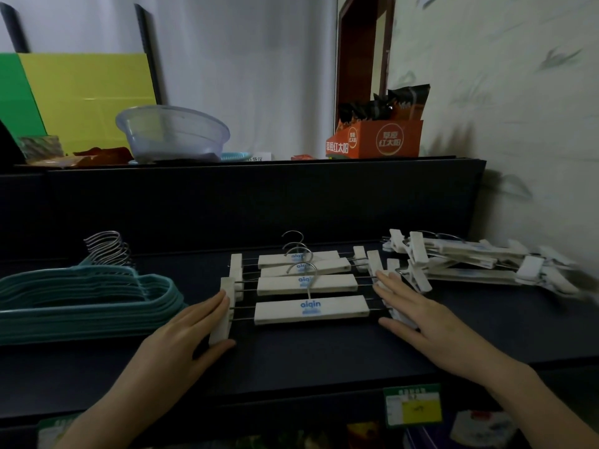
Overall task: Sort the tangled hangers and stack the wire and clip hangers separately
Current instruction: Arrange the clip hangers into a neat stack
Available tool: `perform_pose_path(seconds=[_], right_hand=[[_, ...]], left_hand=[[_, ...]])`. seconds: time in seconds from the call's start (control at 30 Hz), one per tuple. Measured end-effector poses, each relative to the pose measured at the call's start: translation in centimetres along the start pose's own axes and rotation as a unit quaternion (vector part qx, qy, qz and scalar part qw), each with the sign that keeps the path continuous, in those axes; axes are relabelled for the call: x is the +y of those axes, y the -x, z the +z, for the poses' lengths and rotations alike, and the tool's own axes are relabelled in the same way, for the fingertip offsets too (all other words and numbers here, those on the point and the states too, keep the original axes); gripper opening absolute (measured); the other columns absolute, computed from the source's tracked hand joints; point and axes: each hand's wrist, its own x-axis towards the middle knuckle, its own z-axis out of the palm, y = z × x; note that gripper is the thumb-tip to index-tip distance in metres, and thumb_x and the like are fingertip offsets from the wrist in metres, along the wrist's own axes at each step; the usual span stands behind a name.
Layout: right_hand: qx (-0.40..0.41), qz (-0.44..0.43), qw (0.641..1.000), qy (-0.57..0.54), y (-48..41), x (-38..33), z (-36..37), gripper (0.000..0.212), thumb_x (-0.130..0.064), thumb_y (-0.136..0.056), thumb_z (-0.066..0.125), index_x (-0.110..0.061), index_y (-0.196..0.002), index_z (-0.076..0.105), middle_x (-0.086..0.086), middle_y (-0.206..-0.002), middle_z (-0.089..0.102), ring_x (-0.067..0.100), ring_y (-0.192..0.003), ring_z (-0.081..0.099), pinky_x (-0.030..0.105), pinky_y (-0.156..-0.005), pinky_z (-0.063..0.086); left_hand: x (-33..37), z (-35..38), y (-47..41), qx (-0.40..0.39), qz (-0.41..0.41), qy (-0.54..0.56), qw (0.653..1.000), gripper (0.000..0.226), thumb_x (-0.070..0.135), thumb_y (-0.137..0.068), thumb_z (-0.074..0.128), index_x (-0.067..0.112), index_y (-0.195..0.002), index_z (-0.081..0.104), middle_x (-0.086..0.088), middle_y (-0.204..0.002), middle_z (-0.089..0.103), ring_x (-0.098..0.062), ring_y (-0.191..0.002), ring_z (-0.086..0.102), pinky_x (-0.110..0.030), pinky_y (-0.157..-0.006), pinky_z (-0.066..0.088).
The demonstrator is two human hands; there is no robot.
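Observation:
Several white clip hangers with blue "aiqin" labels lie in an overlapping row at the middle of the dark shelf. My left hand rests flat against the clips at the row's left end, with the thumb under the nearest clip. My right hand lies flat against the clips at the right end. Neither hand grips anything. A stack of teal wire hangers with metal hooks lies at the left. A loose pile of more white clip hangers lies at the right by the wall.
A dark back panel rises behind the shelf. On top of it stand a clear plastic basin, yellow and green boards and an orange snack box. A patterned wall bounds the right. A green price tag hangs on the front edge.

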Motion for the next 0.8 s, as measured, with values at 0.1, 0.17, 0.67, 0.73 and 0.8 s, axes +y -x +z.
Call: perform_pose_path(seconds=[0.1,0.17,0.67,0.73,0.8], right_hand=[[-0.009,0.009,1.0,0.005,-0.5,0.2,0.0,0.059,-0.042,-0.094,0.042,-0.035,-0.146,0.015,-0.031,-0.15,-0.004,-0.019,-0.134,-0.012,0.017,-0.115,0.005],[-0.008,0.013,1.0,0.006,-0.9,0.3,-0.1,0.058,-0.04,-0.095,0.042,-0.033,-0.146,0.017,-0.029,-0.151,-0.004,-0.016,-0.135,-0.011,0.019,-0.116,0.006],[-0.034,-0.002,0.999,0.031,-2.2,0.7,-0.6,0.054,-0.035,-0.098,0.037,-0.026,-0.148,0.018,-0.019,-0.156,0.005,-0.013,-0.128,0.002,0.009,-0.105,0.007],[-0.027,-0.006,0.999,0.025,-2.2,0.7,-0.5,0.054,-0.036,-0.098,0.037,-0.027,-0.148,0.019,-0.018,-0.156,0.006,-0.013,-0.128,0.003,0.008,-0.105,0.007],[-0.017,-0.013,1.0,0.017,-2.1,0.5,-0.4,0.056,-0.038,-0.097,0.038,-0.028,-0.148,0.017,-0.019,-0.156,0.004,-0.011,-0.132,0.001,0.012,-0.108,0.008]], left_hand=[[0.3,-0.3,-0.5,-0.026,-0.014,-0.007,1.0,0.064,0.057,-0.081,0.038,0.042,-0.133,0.003,0.028,-0.14,0.003,0.011,-0.123,0.008,-0.013,-0.106,0.018],[0.4,-0.3,-0.7,-0.032,-0.02,-0.007,0.999,0.064,0.052,-0.085,0.044,0.041,-0.134,0.004,0.028,-0.139,0.003,0.012,-0.122,0.009,-0.013,-0.106,0.018],[1.1,-0.6,-2.4,-0.054,-0.042,-0.048,0.996,0.066,0.048,-0.088,0.045,0.029,-0.145,0.016,0.013,-0.152,0.018,-0.005,-0.138,0.023,-0.021,-0.11,0.023],[1.4,-0.8,-2.5,-0.056,-0.045,-0.069,0.995,0.066,0.05,-0.088,0.044,0.029,-0.145,0.017,0.013,-0.152,0.02,-0.004,-0.137,0.023,-0.02,-0.109,0.025],[1.6,-1.0,-2.6,-0.041,-0.048,-0.096,0.993,0.065,0.054,-0.088,0.042,0.028,-0.144,0.022,0.012,-0.151,0.025,-0.004,-0.137,0.025,-0.022,-0.108,0.027]])
